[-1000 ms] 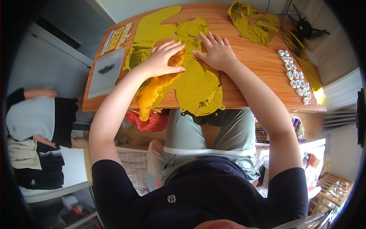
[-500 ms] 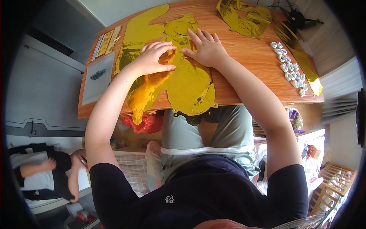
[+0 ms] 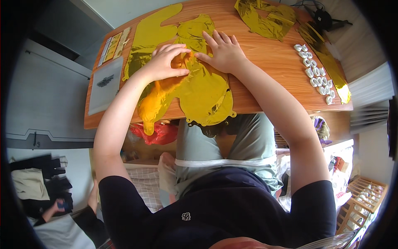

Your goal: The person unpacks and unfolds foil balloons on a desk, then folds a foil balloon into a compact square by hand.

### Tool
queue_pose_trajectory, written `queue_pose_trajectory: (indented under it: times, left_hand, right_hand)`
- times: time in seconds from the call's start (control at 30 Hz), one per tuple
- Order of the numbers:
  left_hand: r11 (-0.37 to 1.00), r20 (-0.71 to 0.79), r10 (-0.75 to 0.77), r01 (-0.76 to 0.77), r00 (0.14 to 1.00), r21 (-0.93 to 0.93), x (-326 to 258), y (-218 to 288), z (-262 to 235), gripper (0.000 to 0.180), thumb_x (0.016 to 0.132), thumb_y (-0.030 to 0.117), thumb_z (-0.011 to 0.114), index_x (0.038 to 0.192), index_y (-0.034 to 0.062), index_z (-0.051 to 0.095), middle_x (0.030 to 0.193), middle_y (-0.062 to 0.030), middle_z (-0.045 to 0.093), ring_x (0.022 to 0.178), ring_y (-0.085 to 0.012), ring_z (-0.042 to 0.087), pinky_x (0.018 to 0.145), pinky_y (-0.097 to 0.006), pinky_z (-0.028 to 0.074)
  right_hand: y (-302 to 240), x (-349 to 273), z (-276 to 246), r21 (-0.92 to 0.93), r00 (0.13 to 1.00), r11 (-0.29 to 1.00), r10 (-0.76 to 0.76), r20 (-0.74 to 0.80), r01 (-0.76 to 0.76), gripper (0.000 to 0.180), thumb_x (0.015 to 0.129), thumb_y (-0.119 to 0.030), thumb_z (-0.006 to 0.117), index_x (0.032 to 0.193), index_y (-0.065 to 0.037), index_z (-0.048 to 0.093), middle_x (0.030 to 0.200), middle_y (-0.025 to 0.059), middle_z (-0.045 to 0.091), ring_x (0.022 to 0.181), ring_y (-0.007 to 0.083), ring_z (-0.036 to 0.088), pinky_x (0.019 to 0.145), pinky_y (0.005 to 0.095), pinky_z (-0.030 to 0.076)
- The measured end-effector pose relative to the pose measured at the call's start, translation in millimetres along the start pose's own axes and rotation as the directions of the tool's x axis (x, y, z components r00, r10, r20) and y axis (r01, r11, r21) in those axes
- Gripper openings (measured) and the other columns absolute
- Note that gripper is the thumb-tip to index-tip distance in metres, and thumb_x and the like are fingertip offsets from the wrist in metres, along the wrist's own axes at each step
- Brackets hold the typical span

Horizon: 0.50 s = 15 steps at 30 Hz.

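A flat, uninflated gold foil balloon (image 3: 203, 91) lies across the table, and its lower end hangs over the near edge. My left hand (image 3: 166, 62) rests on its left part with bent fingers, thumb and fingertips well apart. Between them, a raised orange-gold fold of foil (image 3: 180, 60) shows. From under this hand a crumpled, shiny foil flap (image 3: 151, 106) runs down past the table edge. Spread flat, my right hand (image 3: 224, 52) touches the balloon's upper right side, its fingers stretched and holding nothing. Another flat gold foil shape (image 3: 151, 29) lies farther off to the left.
On the wooden table (image 3: 265, 79) are several small white coils (image 3: 317, 72), more gold foil (image 3: 265, 20), a long foil strip (image 3: 323, 58), a translucent sheet (image 3: 105, 91) and a black cable device (image 3: 325, 20). A red bag (image 3: 155, 133) is below. Another person (image 3: 66, 228) is at lower left.
My hands stay almost in place; the foil between them has shifted slightly, with more orange fold showing by the left fingertips. The other person at lower left has moved lower in view.
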<state>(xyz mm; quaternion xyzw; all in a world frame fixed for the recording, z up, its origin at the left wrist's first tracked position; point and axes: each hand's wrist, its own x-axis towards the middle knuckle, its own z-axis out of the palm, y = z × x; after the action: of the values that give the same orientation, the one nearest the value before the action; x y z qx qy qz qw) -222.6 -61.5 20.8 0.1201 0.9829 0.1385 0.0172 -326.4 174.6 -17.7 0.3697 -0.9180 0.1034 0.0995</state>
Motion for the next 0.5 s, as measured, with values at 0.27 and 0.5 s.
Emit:
queue_pose_trajectory:
  times: [0.27,0.5]
  left_hand:
    - [0.897,-0.276,0.438,-0.395,0.856,0.199,0,55,-9,0.022,0.089,0.027,0.075,0.109,0.0181,0.075,0.116,0.0011,0.068,0.119,-0.0224,0.058,0.106,-0.043,0.037]
    - [0.671,-0.134,0.733,-0.676,0.667,0.305,12,95,31,0.028,0.086,0.022,0.075,0.113,0.017,0.077,0.113,0.0031,0.069,0.109,-0.0177,0.062,0.099,-0.039,0.045]
  right_hand:
    - [2,0,3,-0.02,1.0,1.0,-0.007,0.021,0.007,0.091,0.097,-0.078,0.032,0.165,-0.018,0.021,0.166,0.0194,0.03,0.153,0.036,0.027,0.124,0.0549,0.019]
    - [-2,0,2,-0.053,0.999,0.999,0.0,0.033,0.001,0.092,0.097,-0.079,0.032,0.166,-0.02,0.017,0.166,0.0192,0.029,0.155,0.0352,0.025,0.125,0.0551,0.019]
